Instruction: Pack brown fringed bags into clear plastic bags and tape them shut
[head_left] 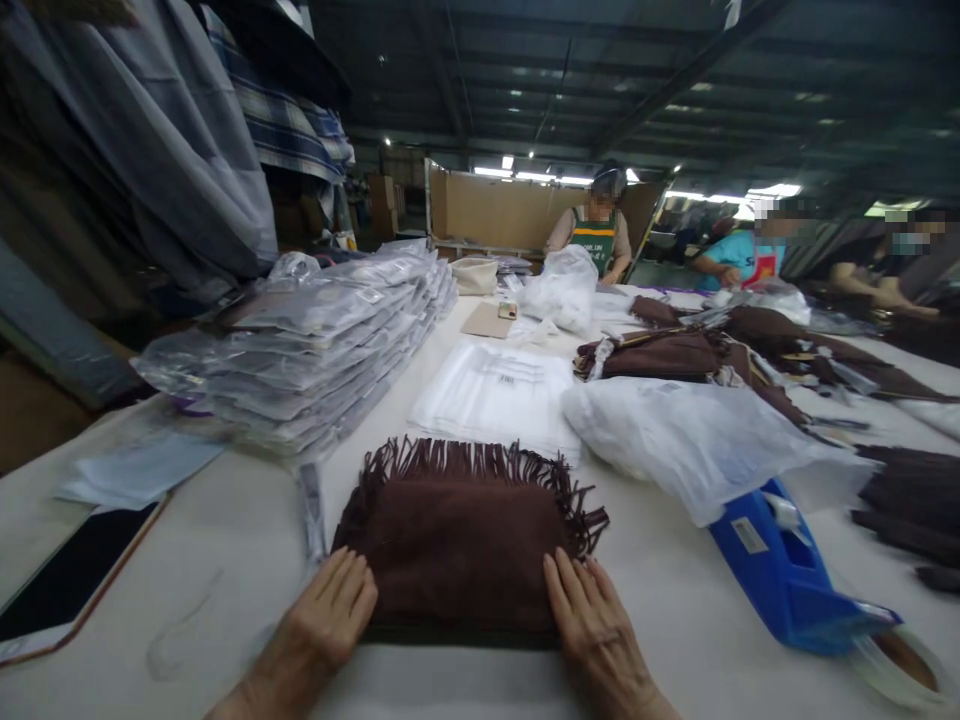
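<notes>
A dark brown, soft fringed item (457, 550), which looks like a flat bag or folded cloth, lies on the pale table right in front of me. Its fringe spreads along the far edge and the right side. My left hand (330, 610) rests at its near left corner, fingers stretched out and touching the edge. On the opposite side, my right hand (592, 610) lies with straight fingers against the near right corner. Neither hand grips it. Just beyond the fringe sits a stack of white plastic bags (495, 390).
Left stands a tall pile of clear-bagged goods (322, 340); nearer lies a dark-screened tablet (75, 570). Right are a blue tape dispenser (780, 570), a crumpled plastic bag (690, 430) and brown bags (660, 355). Several people, including a person in a green apron (596, 235), work across the table.
</notes>
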